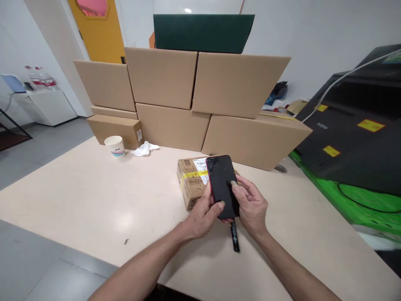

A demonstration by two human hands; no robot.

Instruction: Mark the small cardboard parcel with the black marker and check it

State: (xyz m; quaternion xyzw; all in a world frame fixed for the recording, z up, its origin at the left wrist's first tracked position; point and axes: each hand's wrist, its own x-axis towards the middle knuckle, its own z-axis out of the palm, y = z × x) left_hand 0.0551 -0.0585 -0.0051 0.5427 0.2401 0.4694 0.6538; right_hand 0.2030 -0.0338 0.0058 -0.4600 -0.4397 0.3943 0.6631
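Observation:
A black phone [221, 180] with a dark screen and a red edge is held above the cream table [94, 196] by both hands. My left hand [204, 214] wraps its lower left side, thumb on the glass. My right hand [250, 205] grips the right edge, thumb resting on the screen. Just behind the phone lies a small cardboard parcel [191, 180] with yellow tape and a white label. A black pen-like tool [234, 237] lies on the table under my hands.
Several large cardboard boxes [200, 100] are stacked along the table's far side, a dark green sheet [202, 32] on top. A paper cup [115, 146] and crumpled tissue [144, 149] sit at the left. A black and green machine [354, 138] stands on the right.

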